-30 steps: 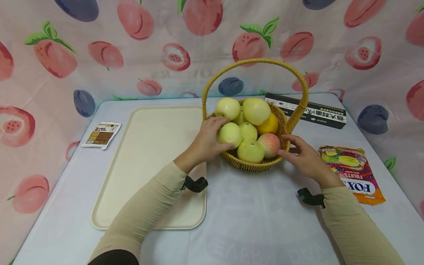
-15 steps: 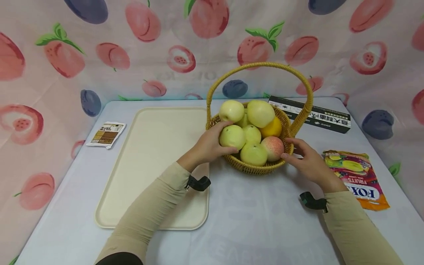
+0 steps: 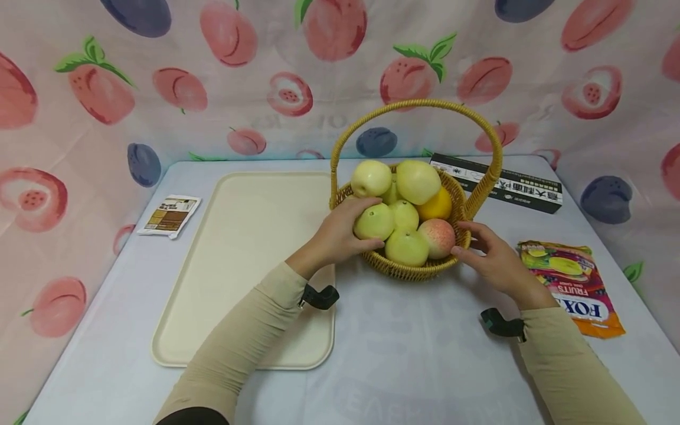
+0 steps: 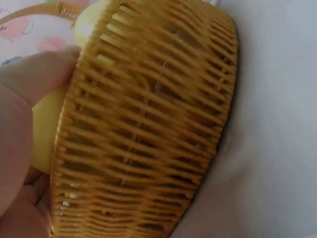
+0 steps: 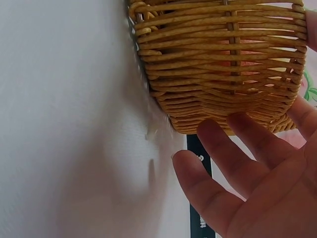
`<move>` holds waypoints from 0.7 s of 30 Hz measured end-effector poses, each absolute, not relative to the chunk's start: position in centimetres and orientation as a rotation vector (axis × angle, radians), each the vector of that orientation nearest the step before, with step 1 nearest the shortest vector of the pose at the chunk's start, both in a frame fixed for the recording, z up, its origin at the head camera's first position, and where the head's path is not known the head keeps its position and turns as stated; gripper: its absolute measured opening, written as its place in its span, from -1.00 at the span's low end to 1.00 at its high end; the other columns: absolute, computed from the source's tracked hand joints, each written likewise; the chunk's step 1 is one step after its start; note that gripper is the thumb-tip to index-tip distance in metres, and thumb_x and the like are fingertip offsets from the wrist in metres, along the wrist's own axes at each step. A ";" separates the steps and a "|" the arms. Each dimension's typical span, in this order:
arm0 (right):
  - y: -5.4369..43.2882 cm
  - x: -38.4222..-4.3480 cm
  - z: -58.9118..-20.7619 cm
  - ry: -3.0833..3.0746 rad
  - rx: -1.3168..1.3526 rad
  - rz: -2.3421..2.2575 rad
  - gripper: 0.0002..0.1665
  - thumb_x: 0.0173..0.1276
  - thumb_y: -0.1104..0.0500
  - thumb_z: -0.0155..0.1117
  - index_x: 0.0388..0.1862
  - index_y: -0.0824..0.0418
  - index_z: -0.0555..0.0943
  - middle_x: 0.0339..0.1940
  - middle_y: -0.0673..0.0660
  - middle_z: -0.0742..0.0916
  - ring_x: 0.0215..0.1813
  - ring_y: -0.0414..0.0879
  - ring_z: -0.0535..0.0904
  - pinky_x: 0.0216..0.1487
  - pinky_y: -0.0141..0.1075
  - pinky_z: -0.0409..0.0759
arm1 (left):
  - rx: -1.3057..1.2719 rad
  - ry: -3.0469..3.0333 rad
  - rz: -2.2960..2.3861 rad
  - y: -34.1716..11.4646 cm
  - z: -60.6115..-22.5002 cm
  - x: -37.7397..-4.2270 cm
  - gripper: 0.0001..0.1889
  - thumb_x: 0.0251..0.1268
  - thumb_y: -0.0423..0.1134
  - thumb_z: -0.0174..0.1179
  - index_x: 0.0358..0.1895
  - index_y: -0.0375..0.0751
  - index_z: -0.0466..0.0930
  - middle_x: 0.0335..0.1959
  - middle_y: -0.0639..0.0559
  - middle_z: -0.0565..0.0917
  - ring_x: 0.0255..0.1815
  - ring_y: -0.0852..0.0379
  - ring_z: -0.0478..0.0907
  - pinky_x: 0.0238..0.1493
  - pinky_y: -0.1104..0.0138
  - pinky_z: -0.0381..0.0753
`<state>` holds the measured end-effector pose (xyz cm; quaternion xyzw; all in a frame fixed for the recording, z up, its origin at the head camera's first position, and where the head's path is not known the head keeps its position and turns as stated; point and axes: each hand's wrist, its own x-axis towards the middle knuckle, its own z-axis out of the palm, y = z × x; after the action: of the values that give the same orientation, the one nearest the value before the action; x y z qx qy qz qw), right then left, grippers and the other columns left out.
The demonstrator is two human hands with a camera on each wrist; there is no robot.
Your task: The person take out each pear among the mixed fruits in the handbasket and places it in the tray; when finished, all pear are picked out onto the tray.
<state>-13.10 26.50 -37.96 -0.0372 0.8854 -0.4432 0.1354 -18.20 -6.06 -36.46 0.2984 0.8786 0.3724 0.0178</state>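
A woven basket (image 3: 402,271) with a tall arched handle holds several yellow-green fruits, a peach (image 3: 437,238) and an orange (image 3: 438,205). At its left side, my left hand (image 3: 337,234) grips a round yellow-green apple (image 3: 375,221), thumb in front and fingers around the far side. That apple still sits among the others inside the rim. My right hand (image 3: 495,261) holds the basket's right rim below the handle's base, thumb towards the front. The right wrist view shows fingers (image 5: 233,158) lying along the outside of the wicker (image 5: 223,64).
Left of the basket lies a cream tray (image 3: 255,236), partly under my left forearm. A small white-and-brown packet (image 3: 170,216) is beyond it. Behind the basket rests a long black box (image 3: 520,192). A candy bag (image 3: 574,283) lies near my right wrist.
The whole view shifts slightly. My left fingers have slid a little further down around the apple, which has turned slightly. The right hand keeps its place on the rim.
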 end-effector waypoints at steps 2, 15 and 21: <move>26.5 -13.1 -38.0 2.555 -0.102 -1.296 -0.07 0.46 -0.22 0.21 0.61 0.14 0.11 0.58 0.34 0.17 0.45 0.45 0.16 0.28 0.40 0.24 | 0.951 2.742 1.147 -5.9 -36.6 -18.2 -0.21 0.20 -0.05 0.45 0.47 -0.14 0.33 0.34 -0.10 0.44 0.30 0.00 0.37 0.23 0.11 0.41; 26.4 -13.1 -37.5 2.568 -0.119 -1.298 -0.09 0.48 -0.19 0.20 0.59 0.20 0.12 0.57 0.37 0.18 0.40 0.41 0.26 0.26 0.34 0.33 | 0.915 2.681 1.278 -6.2 -35.4 -17.8 -0.20 0.18 -0.09 0.46 0.47 -0.18 0.31 0.36 -0.15 0.41 0.33 -0.04 0.34 0.27 0.07 0.38; 26.4 -13.1 -37.5 2.554 -0.106 -1.295 -0.10 0.48 -0.19 0.21 0.59 0.17 0.12 0.57 0.36 0.20 0.35 0.37 0.31 0.22 0.28 0.39 | 0.919 2.664 1.300 -7.3 -34.3 -17.4 -0.22 0.17 -0.09 0.47 0.45 -0.18 0.35 0.36 -0.12 0.42 0.33 -0.03 0.35 0.27 0.07 0.39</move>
<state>-13.09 26.37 -37.55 -0.0367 0.8828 -0.4476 0.1374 -17.35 -7.30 -34.31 0.2960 0.8582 0.4189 0.0188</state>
